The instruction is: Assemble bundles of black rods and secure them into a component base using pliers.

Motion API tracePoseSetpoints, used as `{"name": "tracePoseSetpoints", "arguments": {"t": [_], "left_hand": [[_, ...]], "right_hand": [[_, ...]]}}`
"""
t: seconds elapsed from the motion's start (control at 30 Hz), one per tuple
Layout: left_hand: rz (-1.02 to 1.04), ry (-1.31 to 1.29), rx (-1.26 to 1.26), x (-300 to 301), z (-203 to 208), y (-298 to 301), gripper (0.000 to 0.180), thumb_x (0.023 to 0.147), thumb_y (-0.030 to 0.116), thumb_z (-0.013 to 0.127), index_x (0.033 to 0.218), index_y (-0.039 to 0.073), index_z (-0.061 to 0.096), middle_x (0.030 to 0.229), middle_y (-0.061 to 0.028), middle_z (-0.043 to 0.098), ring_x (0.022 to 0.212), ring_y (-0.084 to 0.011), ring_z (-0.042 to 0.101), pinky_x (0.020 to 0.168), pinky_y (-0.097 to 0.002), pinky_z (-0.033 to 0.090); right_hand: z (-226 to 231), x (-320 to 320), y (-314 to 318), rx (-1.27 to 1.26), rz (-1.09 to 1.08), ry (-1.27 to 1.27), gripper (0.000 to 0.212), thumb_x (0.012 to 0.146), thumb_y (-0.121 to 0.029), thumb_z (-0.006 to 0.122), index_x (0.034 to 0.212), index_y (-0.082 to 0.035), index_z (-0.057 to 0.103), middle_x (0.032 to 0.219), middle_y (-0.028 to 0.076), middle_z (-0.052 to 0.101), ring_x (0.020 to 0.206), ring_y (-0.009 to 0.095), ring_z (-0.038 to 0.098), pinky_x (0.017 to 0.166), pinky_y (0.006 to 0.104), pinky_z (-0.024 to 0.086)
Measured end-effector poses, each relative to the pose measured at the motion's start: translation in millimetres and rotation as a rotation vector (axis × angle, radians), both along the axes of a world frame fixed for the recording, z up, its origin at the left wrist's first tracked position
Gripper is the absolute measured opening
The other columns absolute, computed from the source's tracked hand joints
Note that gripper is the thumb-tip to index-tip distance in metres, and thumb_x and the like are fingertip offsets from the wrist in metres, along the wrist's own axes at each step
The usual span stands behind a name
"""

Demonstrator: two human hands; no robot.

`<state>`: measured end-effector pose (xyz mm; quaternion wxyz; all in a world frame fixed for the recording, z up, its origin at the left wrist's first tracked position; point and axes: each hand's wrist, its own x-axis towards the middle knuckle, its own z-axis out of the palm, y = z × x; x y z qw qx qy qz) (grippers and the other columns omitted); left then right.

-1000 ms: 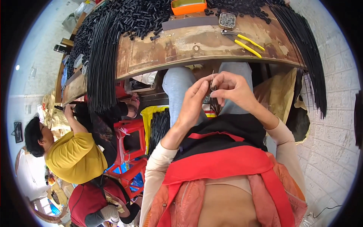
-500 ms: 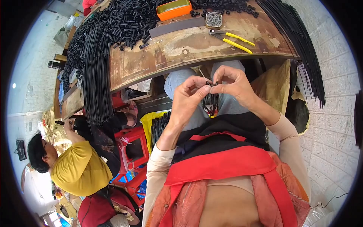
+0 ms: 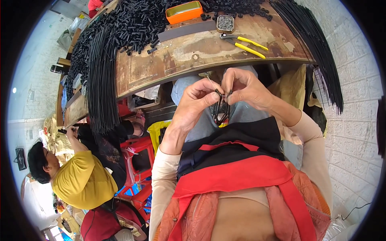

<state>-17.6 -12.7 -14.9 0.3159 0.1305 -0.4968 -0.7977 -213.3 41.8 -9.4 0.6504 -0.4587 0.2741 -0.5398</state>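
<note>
Over my lap, my left hand [image 3: 197, 100] pinches a small black fitting [image 3: 217, 92] between thumb and forefinger. Level with it, my right hand [image 3: 250, 91] pinches the other side of the black piece, its fingertips a short gap away. Thin black strands [image 3: 219, 119] hang below the fingertips in a narrow loop. A fine pale thread or wire shows by the left fingertips; what it joins is too small to tell. Both hands are closed, just in front of the worn wooden table [image 3: 181, 60].
Cutting pliers with yellow handles [image 3: 250, 47], a small tub of metal bits [image 3: 225, 24] and an orange tin [image 3: 183, 13] lie on the table. Black tubes [image 3: 132, 28] are heaped behind. Long black strands [image 3: 102, 84] overhang the edge. A person in yellow [image 3: 82, 176] sits at left.
My fingertips have moved slightly apart, opening a small gap between the hands. The black strands below now show as a loop. The view has shifted a little.
</note>
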Motion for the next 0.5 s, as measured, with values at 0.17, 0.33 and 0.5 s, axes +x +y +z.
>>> {"name": "tracePoseSetpoints", "arguments": {"t": [0.17,0.33,0.5], "left_hand": [[-0.063,-0.039,0.005,6.7,4.2,1.9,0.017,0.087,0.015,0.07,0.092,0.002,0.061,0.09,-0.007,0.061,0.082,-0.0168,0.059,0.074,-0.0295,0.049],[0.05,-0.004,0.047,-2.2,21.7,8.5,0.017,0.085,0.007,0.071,0.096,0.001,0.06,0.088,-0.0088,0.064,0.084,-0.0185,0.064,0.076,-0.0321,0.053],[-0.056,-0.219,-0.02,-3.4,4.6,6.3,0.014,0.081,-0.004,0.068,0.095,-0.004,0.068,0.091,-0.0116,0.069,0.083,-0.0211,0.068,0.08,-0.0322,0.054]], "right_hand": [[8.0,-0.2,-0.4,0.105,0.161,-0.039,0.025,0.069,0.009,0.074,0.081,-0.003,0.056,0.082,0.006,0.061,0.076,0.018,0.067,0.071,0.0311,0.056],[17.8,-1.7,6.7,0.035,0.0,-0.037,0.022,0.075,0.009,0.073,0.086,-0.003,0.058,0.082,0.005,0.063,0.077,0.014,0.065,0.071,0.0259,0.051],[21.2,-15.8,7.8,-0.091,-0.13,0.037,0.023,0.074,0.008,0.074,0.085,-0.004,0.057,0.09,0.003,0.06,0.084,0.01,0.058,0.077,0.0241,0.047]]}}
